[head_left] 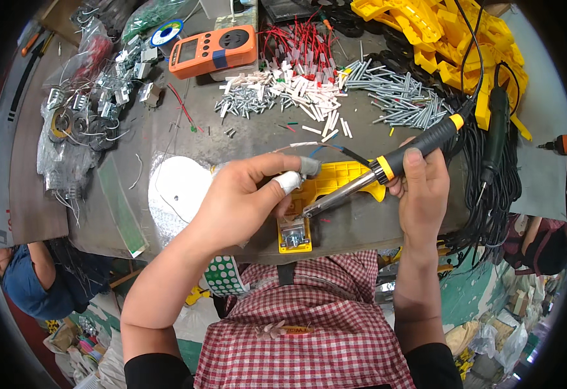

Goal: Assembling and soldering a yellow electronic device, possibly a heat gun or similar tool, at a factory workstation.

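Note:
My right hand [424, 191] grips a soldering iron [419, 152] by its black handle with yellow bands. The iron's metal shaft slants down to the left, its tip at a metal part [294, 236] in the near end of a yellow plastic housing [338, 176]. My left hand [235, 204] is over the housing's left side. Its thumb and index finger, wrapped in white and grey tape, are pinched together close to the iron's tip; what lies between them is hidden. A thin blue wire [316, 150] and a black cable [355, 155] run behind the fingertips.
Behind the housing lie piles of screws [400, 97], white sleeves [319, 100] and red-wired parts [303, 48]. An orange meter [212, 50] stands at the back; bagged electrical parts [89, 117] are at left. Yellow housings [439, 39] and black cables [484, 194] fill the right side.

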A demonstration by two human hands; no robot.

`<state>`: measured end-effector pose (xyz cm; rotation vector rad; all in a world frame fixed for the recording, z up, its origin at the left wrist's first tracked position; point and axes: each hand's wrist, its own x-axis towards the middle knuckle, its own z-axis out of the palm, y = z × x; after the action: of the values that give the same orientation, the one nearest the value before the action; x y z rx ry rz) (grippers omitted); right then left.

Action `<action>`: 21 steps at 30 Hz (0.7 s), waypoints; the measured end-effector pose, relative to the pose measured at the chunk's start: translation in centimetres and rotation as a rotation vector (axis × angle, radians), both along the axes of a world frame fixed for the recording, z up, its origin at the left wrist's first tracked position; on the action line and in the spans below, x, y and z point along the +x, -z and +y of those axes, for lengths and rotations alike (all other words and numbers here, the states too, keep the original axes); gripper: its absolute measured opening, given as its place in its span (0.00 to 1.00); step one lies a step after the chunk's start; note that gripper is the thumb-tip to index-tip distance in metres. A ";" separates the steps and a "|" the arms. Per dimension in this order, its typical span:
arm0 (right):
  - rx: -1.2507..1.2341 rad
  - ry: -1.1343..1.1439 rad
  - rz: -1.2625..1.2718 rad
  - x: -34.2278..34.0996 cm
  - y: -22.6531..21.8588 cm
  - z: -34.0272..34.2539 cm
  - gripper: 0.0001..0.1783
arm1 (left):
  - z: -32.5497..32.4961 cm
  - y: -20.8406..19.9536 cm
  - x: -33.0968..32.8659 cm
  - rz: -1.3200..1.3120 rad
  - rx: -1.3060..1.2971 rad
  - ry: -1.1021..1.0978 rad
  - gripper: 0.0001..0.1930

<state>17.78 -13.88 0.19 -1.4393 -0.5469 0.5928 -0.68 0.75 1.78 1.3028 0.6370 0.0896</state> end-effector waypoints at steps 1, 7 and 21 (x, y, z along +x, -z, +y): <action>0.011 -0.001 0.004 -0.1 0.0 0.1 0.12 | 0.0 0.0 0.0 0.012 0.170 0.003 0.12; -0.006 -0.005 0.003 0.2 0.0 0.1 0.13 | -1.1 0.0 -2.0 -0.006 0.564 0.018 0.09; -0.026 0.024 -0.086 -0.1 -0.3 0.1 0.12 | -2.5 1.7 -2.0 -0.092 1.015 -0.031 0.14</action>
<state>17.66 -13.79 0.47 -1.4995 -0.5908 0.5227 -2.65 -1.74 0.06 2.2443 0.5375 0.5489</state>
